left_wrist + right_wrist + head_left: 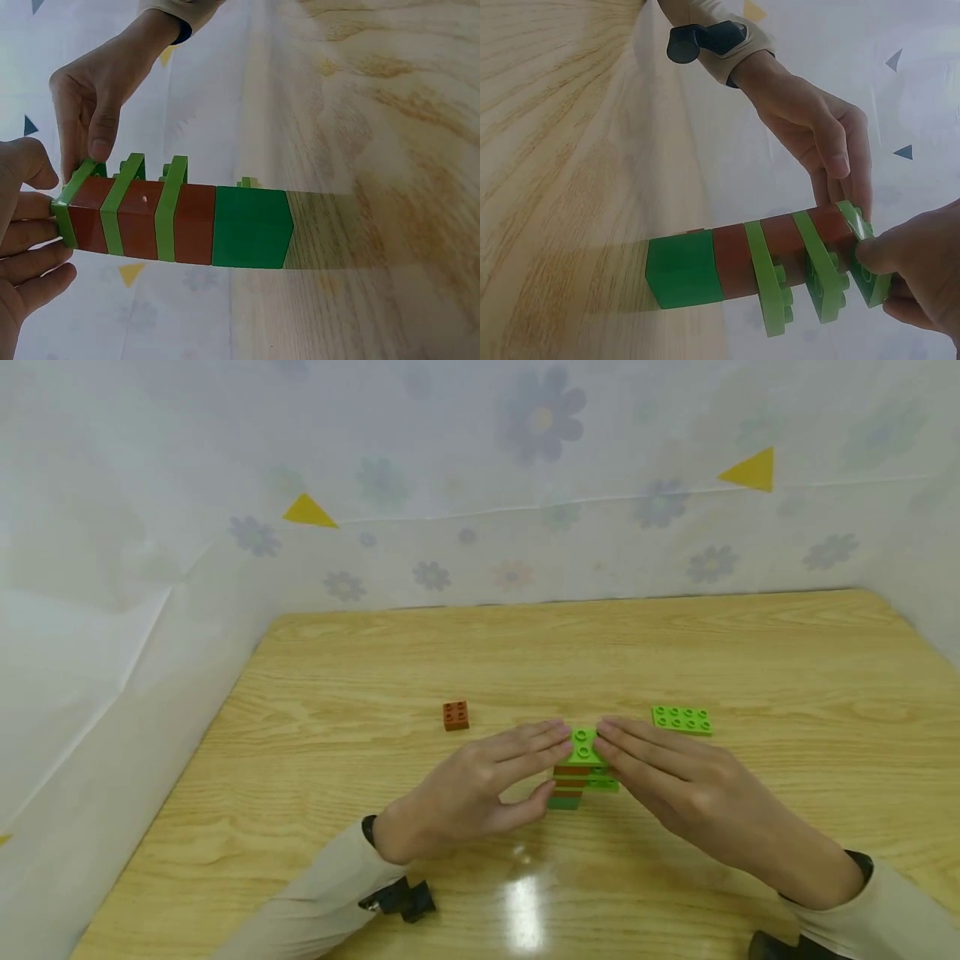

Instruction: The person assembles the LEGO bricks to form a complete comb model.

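A tower of toy bricks stands upright on the table in front of me. Its base is a dark green brick [251,226]; above it, reddish-brown bricks [196,223] alternate with light green plates [766,277] that jut out to the right. At the top, my right hand [693,785] pinches the jutting end of the uppermost light green plate [584,746] between thumb and fingers. My left hand [476,781] rests straight fingertips at the left side of that same plate, its thumb held apart lower down.
A loose reddish-brown brick [455,716] lies behind and left of the tower. Beyond my right hand is another light green plate [681,720] with two rows of studs. The wooden table [360,668] ends at a white flowered sheet [480,485] at the back.
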A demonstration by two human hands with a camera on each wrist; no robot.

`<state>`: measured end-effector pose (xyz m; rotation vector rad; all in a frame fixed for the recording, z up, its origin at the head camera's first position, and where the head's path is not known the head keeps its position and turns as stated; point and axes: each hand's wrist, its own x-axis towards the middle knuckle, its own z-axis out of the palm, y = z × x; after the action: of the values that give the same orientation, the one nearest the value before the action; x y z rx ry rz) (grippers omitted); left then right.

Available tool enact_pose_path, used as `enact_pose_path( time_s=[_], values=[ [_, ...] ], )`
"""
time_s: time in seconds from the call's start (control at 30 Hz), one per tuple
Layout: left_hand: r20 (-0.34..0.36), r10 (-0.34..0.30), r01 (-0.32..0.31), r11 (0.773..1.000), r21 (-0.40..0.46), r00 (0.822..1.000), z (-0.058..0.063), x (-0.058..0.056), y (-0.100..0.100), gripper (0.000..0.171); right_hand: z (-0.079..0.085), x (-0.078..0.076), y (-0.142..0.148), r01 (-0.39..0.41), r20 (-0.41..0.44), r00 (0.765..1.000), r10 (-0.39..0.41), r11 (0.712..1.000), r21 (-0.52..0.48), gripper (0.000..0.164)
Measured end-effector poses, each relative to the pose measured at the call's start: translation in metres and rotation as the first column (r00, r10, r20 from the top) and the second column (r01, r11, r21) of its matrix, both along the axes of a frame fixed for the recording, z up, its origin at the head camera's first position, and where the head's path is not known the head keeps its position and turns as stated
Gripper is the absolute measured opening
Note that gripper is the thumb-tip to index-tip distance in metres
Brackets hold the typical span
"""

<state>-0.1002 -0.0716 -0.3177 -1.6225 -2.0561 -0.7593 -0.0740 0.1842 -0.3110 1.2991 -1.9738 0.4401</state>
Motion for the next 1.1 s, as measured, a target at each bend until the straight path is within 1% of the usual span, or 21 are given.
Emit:
enact_pose_path(
  time_s=[0.07, 0.13, 0.2, 0.23, 0.27, 0.3, 0.33, 0.37, 0.4, 0.47, 0.5, 0.53, 0.57, 0.6, 0.67, 0.73, 0.83, 0.87, 1.0, 1.1],
  values=[
    [0.032, 0.0, 0.0, 1.0, 0.007, 1.0, 0.0, 0.0, -0.001, 0.043, 0.0, 0.0, 0.0, -0.005, 0.003, 1.0, 0.005, 1.0, -0.006, 0.038],
    [0.068, 0.014, -0.015, 1.0, 0.015, 0.998, 0.001, -0.001, -0.004, 0.044, -0.001, 0.0, 0.001, -0.014, 0.006, 1.0, 0.014, 1.0, -0.01, 0.037],
    [0.135, 0.065, -0.066, 0.998, 0.001, 0.989, 0.002, -0.004, -0.01, 0.045, -0.001, 0.0, 0.0, -0.02, 0.007, 1.0, 0.02, 1.0, -0.013, 0.036],
    [0.168, 0.108, -0.106, 0.994, -0.023, 0.98, 0.003, -0.007, -0.014, 0.046, -0.001, 0.0, 0.0, -0.024, 0.005, 1.0, 0.024, 1.0, -0.013, 0.036],
    [0.209, 0.159, -0.15, 0.987, -0.059, 0.965, 0.003, -0.01, -0.019, 0.046, -0.001, 0.0, 0.0, -0.027, 0.004, 1.0, 0.027, 1.0, -0.012, 0.036],
    [0.249, 0.222, -0.2, 0.974, -0.111, 0.943, 0.002, -0.015, -0.024, 0.047, -0.001, 0.0, 0.0, -0.029, 0.004, 1.0, 0.029, 1.0, -0.011, 0.036],
    [0.283, 0.293, -0.25, 0.952, -0.177, 0.913, 0.001, -0.02, -0.029, 0.047, -0.001, 0.0, -0.001, -0.031, 0.004, 1.0, 0.031, 0.999, -0.01, 0.036],
    [0.315, 0.362, -0.292, 0.924, -0.249, 0.877, 0.0, -0.025, -0.035, 0.049, -0.001, 0.0, -0.001, -0.033, 0.005, 0.999, 0.033, 0.999, -0.009, 0.036],
    [0.331, 0.426, -0.324, 0.89, -0.322, 0.842, -0.003, -0.03, -0.039, 0.051, -0.001, 0.0, -0.001, -0.035, 0.006, 0.999, 0.035, 0.999, -0.009, 0.036],
    [0.339, 0.523, -0.359, 0.823, -0.441, 0.782, -0.009, -0.04, -0.047, 0.053, -0.002, 0.0, -0.001, -0.039, 0.007, 0.999, 0.039, 0.999, -0.008, 0.036],
    [0.337, 0.556, -0.369, 0.795, -0.481, 0.76, -0.012, -0.044, -0.05, 0.054, -0.003, 0.0, -0.001, -0.039, 0.008, 0.999, 0.039, 0.999, -0.007, 0.036],
    [0.328, 0.575, -0.374, 0.777, -0.506, 0.749, -0.016, -0.048, -0.053, 0.053, -0.003, 0.0, -0.001, -0.04, 0.008, 0.999, 0.04, 0.999, -0.006, 0.036],
    [0.324, 0.586, -0.377, 0.766, -0.521, 0.743, -0.02, -0.052, -0.055, 0.05, -0.004, 0.0, -0.002, -0.04, 0.008, 0.999, 0.04, 0.999, -0.006, 0.036],
    [0.313, 0.59, -0.38, 0.76, -0.527, 0.744, -0.023, -0.054, -0.056, 0.046, -0.004, 0.0, -0.002, -0.038, 0.006, 0.999, 0.038, 0.999, -0.006, 0.036],
    [0.299, 0.586, -0.387, 0.761, -0.52, 0.753, -0.029, -0.059, -0.059, 0.036, -0.004, -0.001, -0.003, -0.03, 0.001, 1.0, 0.03, 1.0, -0.005, 0.037],
    [0.295, 0.575, -0.386, 0.772, -0.505, 0.763, -0.033, -0.062, -0.06, 0.023, -0.005, -0.001, -0.004, -0.019, -0.012, 1.0, 0.019, 1.0, -0.003, 0.037],
    [0.311, 0.559, -0.382, 0.791, -0.477, 0.769, -0.036, -0.064, -0.062, 0.011, -0.004, -0.001, -0.005, -0.002, -0.034, 0.999, 0.002, 1.0, -0.001, 0.039],
    [0.322, 0.553, -0.378, 0.798, -0.468, 0.768, -0.037, -0.065, -0.062, 0.007, -0.004, -0.001, -0.006, 0.0, -0.039, 0.999, 0.0, 1.0, 0.0, 0.039],
    [0.343, 0.538, -0.375, 0.817, -0.438, 0.77, -0.038, -0.065, -0.064, 0.001, -0.004, -0.001, -0.007, -0.001, -0.051, 0.999, 0.001, 1.0, 0.001, 0.038],
    [0.347, 0.531, -0.374, 0.823, -0.427, 0.773, -0.038, -0.065, -0.064, 0.003, -0.003, 0.0, -0.009, -0.005, -0.06, 0.998, 0.005, 1.0, 0.002, 0.037]
  ],
)
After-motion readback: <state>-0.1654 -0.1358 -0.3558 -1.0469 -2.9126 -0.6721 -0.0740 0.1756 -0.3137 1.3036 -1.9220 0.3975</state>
